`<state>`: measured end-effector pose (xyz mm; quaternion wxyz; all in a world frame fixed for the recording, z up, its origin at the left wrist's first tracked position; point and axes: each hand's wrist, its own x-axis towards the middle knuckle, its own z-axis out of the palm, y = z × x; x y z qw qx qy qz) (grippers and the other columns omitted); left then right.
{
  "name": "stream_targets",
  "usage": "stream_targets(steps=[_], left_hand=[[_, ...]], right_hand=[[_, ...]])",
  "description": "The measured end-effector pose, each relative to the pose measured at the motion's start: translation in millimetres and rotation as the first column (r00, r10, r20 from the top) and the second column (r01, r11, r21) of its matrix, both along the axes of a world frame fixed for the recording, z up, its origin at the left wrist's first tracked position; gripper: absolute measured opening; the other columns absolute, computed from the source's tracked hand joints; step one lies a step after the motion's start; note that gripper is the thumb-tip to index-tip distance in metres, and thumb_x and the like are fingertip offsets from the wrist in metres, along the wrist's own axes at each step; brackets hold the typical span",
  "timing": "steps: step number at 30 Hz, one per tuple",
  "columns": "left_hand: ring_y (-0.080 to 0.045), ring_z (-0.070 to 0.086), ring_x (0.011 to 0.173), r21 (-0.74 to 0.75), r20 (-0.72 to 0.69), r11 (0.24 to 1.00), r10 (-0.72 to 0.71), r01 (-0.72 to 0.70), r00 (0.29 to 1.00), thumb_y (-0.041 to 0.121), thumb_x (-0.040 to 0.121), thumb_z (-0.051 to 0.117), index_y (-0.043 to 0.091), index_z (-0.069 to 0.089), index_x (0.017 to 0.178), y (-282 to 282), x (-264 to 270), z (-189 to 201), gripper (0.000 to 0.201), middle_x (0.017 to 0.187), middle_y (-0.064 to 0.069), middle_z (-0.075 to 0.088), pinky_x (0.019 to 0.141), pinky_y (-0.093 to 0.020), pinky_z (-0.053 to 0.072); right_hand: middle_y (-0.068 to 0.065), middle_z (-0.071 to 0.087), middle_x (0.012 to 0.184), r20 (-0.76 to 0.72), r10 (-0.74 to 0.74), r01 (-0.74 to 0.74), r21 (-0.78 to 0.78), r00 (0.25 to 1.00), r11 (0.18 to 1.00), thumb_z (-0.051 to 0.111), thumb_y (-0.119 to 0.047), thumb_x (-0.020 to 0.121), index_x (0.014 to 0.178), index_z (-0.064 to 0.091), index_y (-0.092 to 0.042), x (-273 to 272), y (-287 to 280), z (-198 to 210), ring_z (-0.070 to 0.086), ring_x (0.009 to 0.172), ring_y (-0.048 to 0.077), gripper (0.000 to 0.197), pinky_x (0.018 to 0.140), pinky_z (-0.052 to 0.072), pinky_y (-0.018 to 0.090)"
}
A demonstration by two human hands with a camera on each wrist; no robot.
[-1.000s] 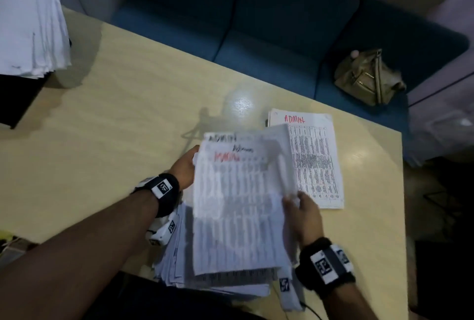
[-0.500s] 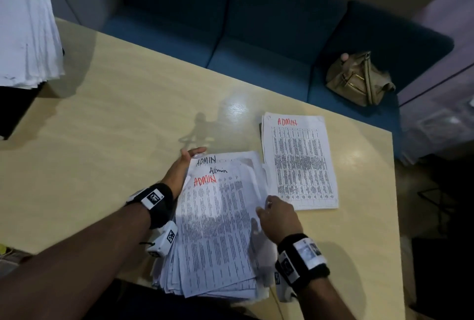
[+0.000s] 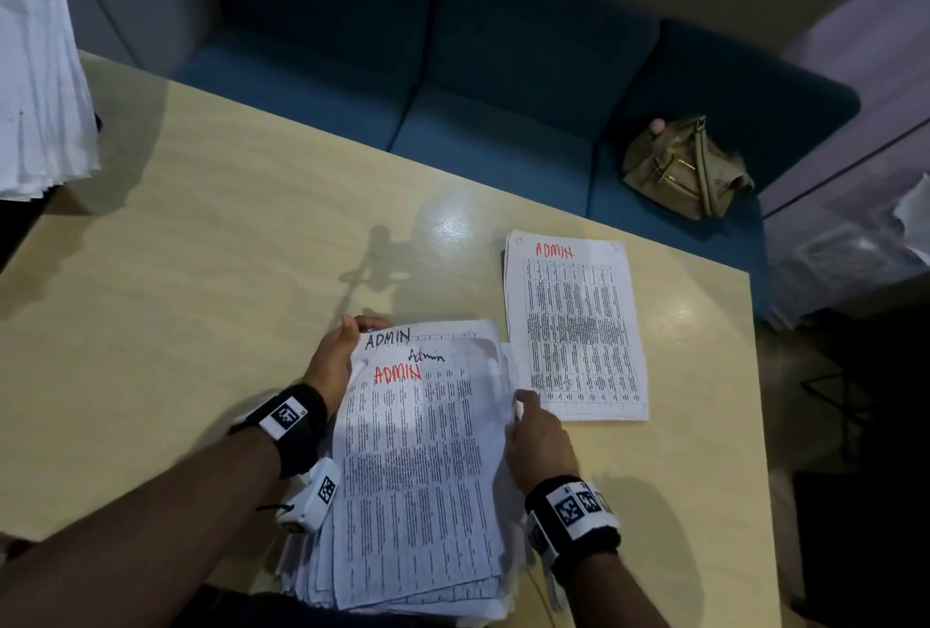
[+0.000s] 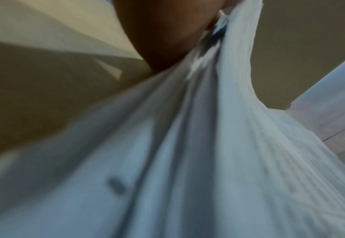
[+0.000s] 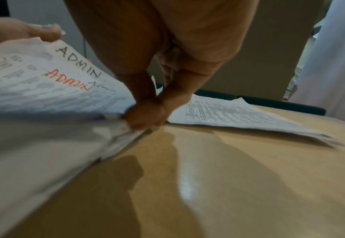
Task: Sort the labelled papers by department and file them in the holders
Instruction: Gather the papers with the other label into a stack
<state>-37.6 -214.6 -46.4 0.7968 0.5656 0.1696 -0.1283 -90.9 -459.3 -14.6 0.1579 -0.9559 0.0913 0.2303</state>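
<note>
Left hand: curled round the far left corner of the stack, which is held at the table's near edge; top sheets are marked ADMIN. Right hand: the stack's right edge is pinched between the fingers. ADMIN pile: laid flat just right of the stack. Bag: set on the sofa beyond.

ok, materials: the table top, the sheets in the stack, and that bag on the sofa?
Table: pale wood-look, likely laminate; faint grain, glossy glare spots.
Stack of sheets: thin matte printer paper; edges curl and fan, marker-written ADMIN labels.
Bag: tan, slouching, slight sheen, gold-tone hardware; leather or faux, cannot tell.
</note>
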Motion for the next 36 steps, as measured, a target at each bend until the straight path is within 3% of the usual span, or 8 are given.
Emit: stream_targets(steps=[3,7,9,13,21,26,30,36], left_hand=[[-0.042,0.060,0.112,-0.036,0.046,0.999,0.002,0.000,0.999,0.081,0.064,0.061,0.014,0.061,0.117,3.1,1.1,-2.1,0.086,0.125,-0.021,0.058,0.095,-0.062,0.047],[-0.021,0.063,0.105,-0.001,0.100,0.999,-0.033,0.033,0.994,0.071,0.064,0.071,0.034,0.060,0.122,10.6,3.9,-8.8,0.070,0.118,-0.003,0.058,0.088,-0.041,0.055],[-0.016,0.058,0.118,0.179,0.127,0.978,-0.132,0.108,0.983,0.053,0.079,0.070,0.037,0.063,0.118,10.3,1.6,-10.2,0.043,0.127,0.010,0.059,0.099,-0.043,0.048],[0.018,0.052,0.104,0.500,0.151,0.857,-0.226,0.123,0.962,0.011,0.091,0.064,0.021,0.066,0.100,1.3,3.6,-11.5,0.013,0.108,0.038,0.059,0.090,-0.006,0.035],[-0.023,0.063,0.111,0.376,0.063,0.907,-0.226,0.187,0.972,0.062,0.072,0.069,0.031,0.063,0.096,12.1,4.6,-8.9,0.039,0.119,0.013,0.064,0.099,-0.052,0.047],[-0.017,0.060,0.113,0.455,0.034,0.824,-0.396,0.338,0.918,0.001,0.083,0.070,0.034,0.049,0.115,21.0,-3.9,-11.1,0.051,0.135,0.008,0.052,0.088,-0.035,0.055],[-0.014,0.068,0.083,0.560,-0.022,0.775,-0.342,0.295,0.940,0.000,0.086,0.067,0.040,0.051,0.112,14.8,-1.5,-11.7,0.050,0.129,0.006,0.056,0.060,-0.031,0.054],[-0.013,0.057,0.057,0.612,-0.086,0.767,-0.176,0.192,0.981,0.024,0.088,0.069,0.041,0.059,0.103,1.8,8.5,-12.5,0.024,0.123,0.009,0.058,0.053,-0.023,0.049]], right_hand=[[0.003,0.069,0.096,0.071,-0.094,0.083,0.135,0.993,0.987,0.047,-0.019,0.097,0.119,0.056,-0.017,8.6,-16.3,-7.1,0.060,0.078,0.015,0.024,0.066,0.044,0.020],[0.013,0.057,0.121,0.380,-0.315,0.327,0.035,0.870,0.945,0.065,-0.023,0.085,0.120,0.058,-0.015,34.2,-68.7,-25.1,0.053,0.111,0.033,0.036,0.091,0.045,0.042],[0.017,0.042,0.138,0.300,-0.489,0.523,-0.038,0.819,0.852,0.072,-0.032,0.080,0.131,0.047,-0.012,44.6,-96.5,-29.4,0.038,0.127,0.037,0.060,0.099,0.039,0.052],[0.016,0.032,0.147,0.170,-0.624,0.638,-0.046,0.763,0.769,0.074,-0.047,0.075,0.143,0.032,-0.010,52.0,-129.0,-29.5,0.030,0.134,0.036,0.088,0.105,0.031,0.053],[0.023,0.059,0.119,0.034,-0.651,0.641,0.141,0.758,0.754,0.062,-0.019,0.090,0.127,0.046,-0.002,63.9,-124.5,-18.1,0.058,0.096,0.036,0.044,0.078,0.044,0.032],[0.026,0.065,0.102,0.197,-0.757,0.678,0.347,0.623,0.648,0.055,-0.016,0.090,0.105,0.062,-0.001,73.5,-132.9,-2.8,0.059,0.085,0.038,0.022,0.072,0.047,0.040],[0.018,0.064,0.089,0.265,-0.842,0.587,0.619,0.470,0.522,0.056,-0.016,0.091,0.098,0.064,-0.007,63.2,-135.8,25.5,0.060,0.080,0.032,0.014,0.074,0.047,0.036],[0.004,0.072,0.091,0.069,-0.661,0.452,0.676,0.748,0.582,0.065,-0.016,0.082,0.100,0.067,-0.019,18.6,-113.1,27.2,0.068,0.078,0.026,0.018,0.069,0.055,0.038]])
